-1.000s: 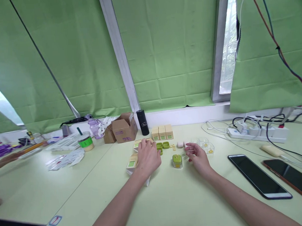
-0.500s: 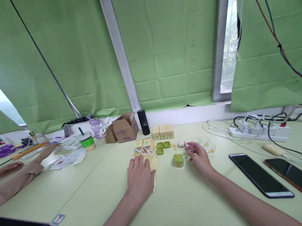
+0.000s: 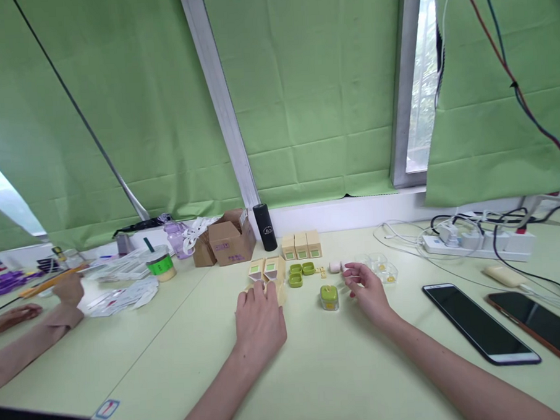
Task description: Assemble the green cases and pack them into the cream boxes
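Cartons (image 3: 275, 263): 2 just beyond left hand (image 3: 260, 319) (grip unclear); right hand (image 3: 369, 293), fingers parted.

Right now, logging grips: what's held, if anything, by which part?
Left hand overlies beige folded cardboard; any grip, and where, is hidden. Right hand seems empty.

Pale table (image 3: 324, 369), cartons (image 3: 271, 271), green-lidded jar (image 3: 329, 298), two phones (image 3: 480, 322)

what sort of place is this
Probably a small workshop or office with a shared worktable: three small cartons stand in a row, green lids lie grouped nearby, and a co-worker's hand shows at far left.
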Demonstrator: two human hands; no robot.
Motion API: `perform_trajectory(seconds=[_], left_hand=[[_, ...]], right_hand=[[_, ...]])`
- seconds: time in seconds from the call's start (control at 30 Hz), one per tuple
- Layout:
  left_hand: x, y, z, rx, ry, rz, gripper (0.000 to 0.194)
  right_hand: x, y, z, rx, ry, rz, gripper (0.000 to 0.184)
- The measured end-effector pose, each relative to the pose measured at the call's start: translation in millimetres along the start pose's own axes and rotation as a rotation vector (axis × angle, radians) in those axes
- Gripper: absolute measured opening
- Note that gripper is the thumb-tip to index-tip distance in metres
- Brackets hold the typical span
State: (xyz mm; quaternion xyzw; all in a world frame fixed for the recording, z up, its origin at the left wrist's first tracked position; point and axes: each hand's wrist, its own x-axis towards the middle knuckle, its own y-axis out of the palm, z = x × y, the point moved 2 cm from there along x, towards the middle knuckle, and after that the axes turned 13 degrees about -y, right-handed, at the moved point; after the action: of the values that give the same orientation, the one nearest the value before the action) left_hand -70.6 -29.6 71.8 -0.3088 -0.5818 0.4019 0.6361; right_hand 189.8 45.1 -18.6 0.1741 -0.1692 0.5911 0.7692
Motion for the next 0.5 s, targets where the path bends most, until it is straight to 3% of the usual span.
perform_trajectory(seconds=[0.27,0.5], left_hand=[[17,-18.7,-18,-0.279,0.102,-0.262,0.034],[43,0.4,-53,-0.505,0.277,-0.434,0.036]], right_hand=[[-5,3,20,-0.137,-0.188,0.048,0.032],[-13,11,36,-0.168,-0.258,0.137,0.040]])
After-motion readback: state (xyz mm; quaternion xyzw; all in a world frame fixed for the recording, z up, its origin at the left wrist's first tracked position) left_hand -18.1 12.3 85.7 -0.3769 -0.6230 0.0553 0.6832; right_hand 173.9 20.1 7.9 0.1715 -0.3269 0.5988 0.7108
